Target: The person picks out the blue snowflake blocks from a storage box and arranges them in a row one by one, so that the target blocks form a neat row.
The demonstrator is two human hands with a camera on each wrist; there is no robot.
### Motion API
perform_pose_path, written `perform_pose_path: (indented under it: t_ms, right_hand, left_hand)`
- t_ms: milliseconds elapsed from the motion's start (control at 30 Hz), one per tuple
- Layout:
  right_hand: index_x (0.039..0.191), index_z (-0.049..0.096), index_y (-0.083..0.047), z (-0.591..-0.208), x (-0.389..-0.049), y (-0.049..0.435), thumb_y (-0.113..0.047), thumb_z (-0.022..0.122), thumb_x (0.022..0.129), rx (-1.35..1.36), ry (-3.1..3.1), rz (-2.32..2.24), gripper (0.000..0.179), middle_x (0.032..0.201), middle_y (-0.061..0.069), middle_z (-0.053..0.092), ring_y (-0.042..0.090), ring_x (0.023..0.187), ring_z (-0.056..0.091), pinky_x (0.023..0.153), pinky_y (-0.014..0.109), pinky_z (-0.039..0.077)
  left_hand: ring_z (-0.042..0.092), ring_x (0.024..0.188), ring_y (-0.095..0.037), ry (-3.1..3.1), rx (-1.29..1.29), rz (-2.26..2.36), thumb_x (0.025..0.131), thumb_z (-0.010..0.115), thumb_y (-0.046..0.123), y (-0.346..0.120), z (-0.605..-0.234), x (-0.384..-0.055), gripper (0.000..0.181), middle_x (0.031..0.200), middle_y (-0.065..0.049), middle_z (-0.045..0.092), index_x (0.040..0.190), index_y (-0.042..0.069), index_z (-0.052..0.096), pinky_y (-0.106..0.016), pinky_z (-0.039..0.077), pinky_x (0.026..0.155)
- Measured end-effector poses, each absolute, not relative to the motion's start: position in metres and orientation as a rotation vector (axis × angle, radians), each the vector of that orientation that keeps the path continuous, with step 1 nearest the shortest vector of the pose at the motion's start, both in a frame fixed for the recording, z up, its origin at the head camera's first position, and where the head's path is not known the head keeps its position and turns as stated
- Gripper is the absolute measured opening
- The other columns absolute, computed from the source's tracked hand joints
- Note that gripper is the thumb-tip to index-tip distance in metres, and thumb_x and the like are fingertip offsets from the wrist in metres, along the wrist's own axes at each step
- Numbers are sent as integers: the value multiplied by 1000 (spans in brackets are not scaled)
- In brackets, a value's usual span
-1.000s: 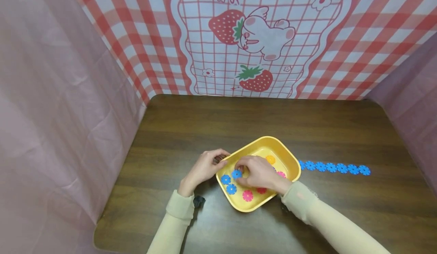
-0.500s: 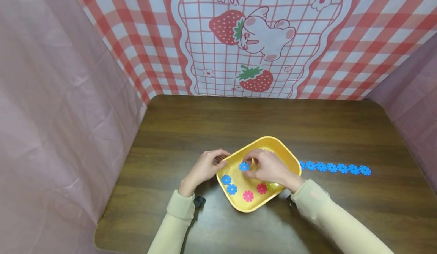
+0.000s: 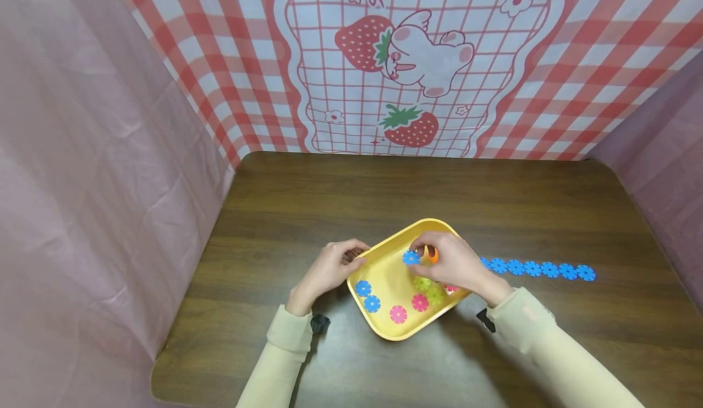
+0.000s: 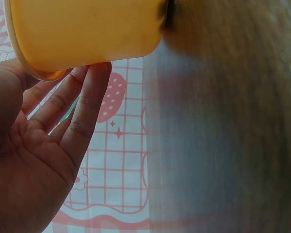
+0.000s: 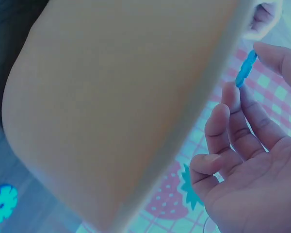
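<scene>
A blue notched snowflake disc (image 3: 410,257) is pinched between the thumb and a finger of my right hand (image 3: 456,266), over the far right part of a yellow plastic tub (image 3: 389,280). The right wrist view shows the same blue disc (image 5: 246,68) edge-on at the fingertips, above the tub's rim. My left hand (image 3: 328,269) holds the tub's left rim. In the left wrist view its thumb lies over the rim and its fingers touch the outer wall of the tub (image 4: 92,31). Two blue discs (image 3: 368,296) lie in the tub's near left corner.
Pink discs (image 3: 409,308), yellow-green discs (image 3: 428,289) and an orange disc (image 3: 434,255) lie in the tub. To its right, a row of joined blue discs (image 3: 533,268) stretches across the wooden table (image 3: 340,194). A checked strawberry cloth (image 3: 406,60) hangs behind the table.
My right hand has moved right and away from me across the tub with the blue disc, uncovering the yellow-green discs. My left hand has stayed at the rim.
</scene>
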State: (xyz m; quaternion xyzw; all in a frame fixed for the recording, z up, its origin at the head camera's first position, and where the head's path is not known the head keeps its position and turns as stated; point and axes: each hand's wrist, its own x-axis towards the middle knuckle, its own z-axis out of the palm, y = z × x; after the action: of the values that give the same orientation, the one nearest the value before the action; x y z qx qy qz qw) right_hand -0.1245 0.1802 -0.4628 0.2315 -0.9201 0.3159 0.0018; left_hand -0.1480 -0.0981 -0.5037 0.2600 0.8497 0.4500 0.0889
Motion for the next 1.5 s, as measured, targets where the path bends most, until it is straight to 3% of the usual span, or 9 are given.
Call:
perform_pose_path:
  t_ms: [867,1100,1367,1500]
  right_hand:
    - [94,73,-8,-450,-116,248,-15,90,70,538,-2783,874,29,76,-2,60,18,68,52,60,27,44]
    - [98,73,-8,-449,-110,267,-20,88,76,426,-2822,892,29,83,3,64,19,73,51,60,27,44]
    - [98,72,-8,-454,-105,285,-20,89,75,352,-2843,849,32,86,0,64,19,77,52,63,29,49]
    - [99,72,-7,-457,-101,298,-20,89,75,306,-2840,851,32,86,1,65,18,79,51,63,24,48]
  left_hand:
    - [66,88,-15,2533,774,1334,94,70,8,-98,-503,-147,21,102,-6,72,115,6,71,-24,55,76]
    - [66,88,-15,2526,758,1329,94,70,9,-98,-503,-147,22,102,-5,71,116,7,71,-25,55,76]
    - [66,88,-15,2531,749,1327,94,70,9,-98,-503,-148,22,102,-5,72,116,7,71,-25,55,76]
    - [66,88,-15,2534,753,1326,93,70,8,-98,-503,-147,22,102,-5,72,116,7,71,-25,55,77]
